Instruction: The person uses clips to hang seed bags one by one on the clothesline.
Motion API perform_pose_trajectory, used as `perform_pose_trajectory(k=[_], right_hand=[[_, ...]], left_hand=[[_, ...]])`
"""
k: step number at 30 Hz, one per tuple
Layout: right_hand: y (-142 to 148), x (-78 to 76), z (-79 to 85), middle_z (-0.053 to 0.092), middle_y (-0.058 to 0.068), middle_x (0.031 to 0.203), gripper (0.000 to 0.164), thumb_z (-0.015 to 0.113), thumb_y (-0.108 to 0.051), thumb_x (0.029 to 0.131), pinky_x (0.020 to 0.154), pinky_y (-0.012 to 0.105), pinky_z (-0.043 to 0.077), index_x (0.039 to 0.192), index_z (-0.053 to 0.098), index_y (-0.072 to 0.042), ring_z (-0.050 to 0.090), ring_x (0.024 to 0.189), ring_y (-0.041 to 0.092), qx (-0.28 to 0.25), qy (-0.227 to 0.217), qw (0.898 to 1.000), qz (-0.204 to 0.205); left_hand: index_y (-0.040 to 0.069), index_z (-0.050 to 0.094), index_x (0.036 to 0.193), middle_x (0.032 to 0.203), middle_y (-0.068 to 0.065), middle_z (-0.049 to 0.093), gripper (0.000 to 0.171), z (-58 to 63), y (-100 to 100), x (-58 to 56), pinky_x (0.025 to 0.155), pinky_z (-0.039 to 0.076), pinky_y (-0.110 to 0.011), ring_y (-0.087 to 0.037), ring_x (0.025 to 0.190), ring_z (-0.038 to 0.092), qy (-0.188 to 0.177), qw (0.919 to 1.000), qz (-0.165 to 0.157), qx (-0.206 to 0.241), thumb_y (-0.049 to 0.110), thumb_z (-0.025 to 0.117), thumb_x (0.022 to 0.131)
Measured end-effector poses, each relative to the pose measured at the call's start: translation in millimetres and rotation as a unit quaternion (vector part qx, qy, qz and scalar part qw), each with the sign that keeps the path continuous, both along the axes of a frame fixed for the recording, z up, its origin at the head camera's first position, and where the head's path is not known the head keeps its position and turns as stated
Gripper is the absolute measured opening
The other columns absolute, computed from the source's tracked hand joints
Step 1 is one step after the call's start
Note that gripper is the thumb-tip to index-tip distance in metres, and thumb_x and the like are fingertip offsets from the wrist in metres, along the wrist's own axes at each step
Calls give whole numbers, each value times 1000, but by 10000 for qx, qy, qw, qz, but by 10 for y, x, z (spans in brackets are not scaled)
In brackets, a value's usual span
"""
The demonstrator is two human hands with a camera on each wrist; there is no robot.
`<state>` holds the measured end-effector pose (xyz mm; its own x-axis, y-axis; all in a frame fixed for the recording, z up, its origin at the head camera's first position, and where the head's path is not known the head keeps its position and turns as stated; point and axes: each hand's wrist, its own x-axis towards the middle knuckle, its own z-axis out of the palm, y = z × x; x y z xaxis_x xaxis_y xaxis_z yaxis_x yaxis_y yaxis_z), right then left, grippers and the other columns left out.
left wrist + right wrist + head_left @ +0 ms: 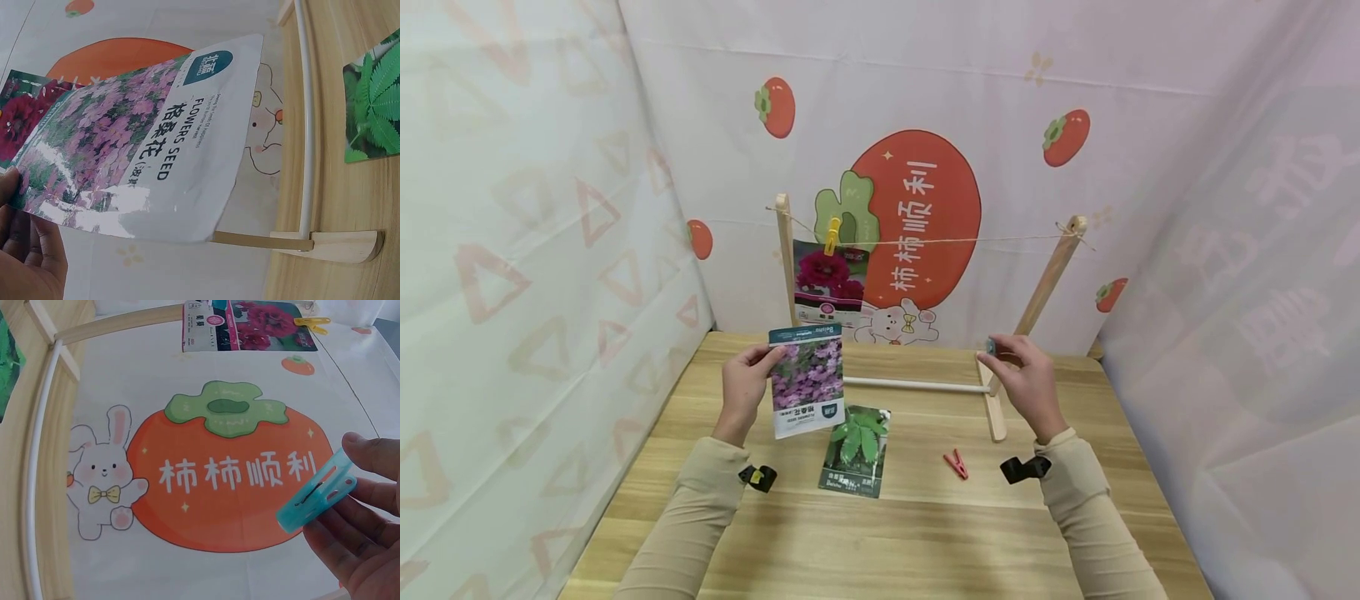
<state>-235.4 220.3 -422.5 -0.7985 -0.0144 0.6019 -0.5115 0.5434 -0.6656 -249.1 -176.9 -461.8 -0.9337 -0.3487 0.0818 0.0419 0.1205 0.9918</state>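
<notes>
My left hand (747,387) pinches a seed packet with pink-purple flowers (807,379) by its left edge, holding it up before the wooden stand. In the left wrist view the packet (131,144) reads "FLOWERS SEED". My right hand (1027,379) holds a light-blue clothespin (315,494) between thumb and fingers, near the stand's right post. A string (955,241) runs between the two posts. From its left part hangs a packet with dark red flowers (827,279), held by a yellow clothespin (832,237).
On the wooden table (925,533) lie a green-leaf seed packet (856,450) and, to its right, a red clothespin (956,464). The stand's right post (1037,292) and white crossbar (917,384) stand toward the back. Printed cloth walls (1000,75) enclose the table.
</notes>
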Motion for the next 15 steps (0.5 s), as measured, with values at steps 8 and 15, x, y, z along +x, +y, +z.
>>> perform_pose_trajectory(k=[8,15], right_hand=[[-35,-43,73,66,20,96,28,76,0,82,79,7,50,108,70,6,63,87,8,-242,-17,9996,149],[-101,-87,182,66,20,98,31,75,-3,83,81,5,49,112,69,6,64,89,15,-239,-114,9996,140]], left_hand=[[-4,69,105,81,12,64,37,59,29,-13,67,53,-15,-3,73,60,-34,9998,-196,22,28,73,88],[-7,69,105,77,15,65,33,127,113,-22,67,54,-16,-1,72,62,269,9983,-499,128,21,73,88]])
